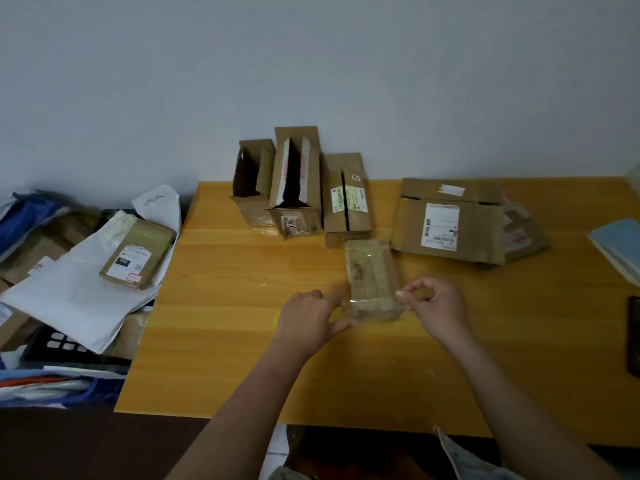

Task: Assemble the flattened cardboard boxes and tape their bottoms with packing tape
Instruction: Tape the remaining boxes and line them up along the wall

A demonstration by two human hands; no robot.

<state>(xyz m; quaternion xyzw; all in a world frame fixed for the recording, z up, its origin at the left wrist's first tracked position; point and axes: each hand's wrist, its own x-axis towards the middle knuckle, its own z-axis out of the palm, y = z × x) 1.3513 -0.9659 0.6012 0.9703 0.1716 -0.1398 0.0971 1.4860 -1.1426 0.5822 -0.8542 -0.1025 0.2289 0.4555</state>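
Note:
A small cardboard box (372, 271) lies on the wooden table (242, 306) in front of me, its surface shiny with clear tape. A strip of clear packing tape (367, 304) stretches across its near end. My left hand (311, 317) holds the strip's left end beside the box, fingers curled. My right hand (433, 306) pinches the right end between thumb and forefinger. Three assembled boxes (294, 181) stand against the wall at the back. A stack of flattened boxes (457, 223) lies to the right of them. No tape roll is visible.
Left of the table lies a pile of white mailer bags (76, 292), a labelled box (138, 254) and other parcels. A blue book (620, 244) lies at the table's right edge, with a dark device (633, 337) nearer me.

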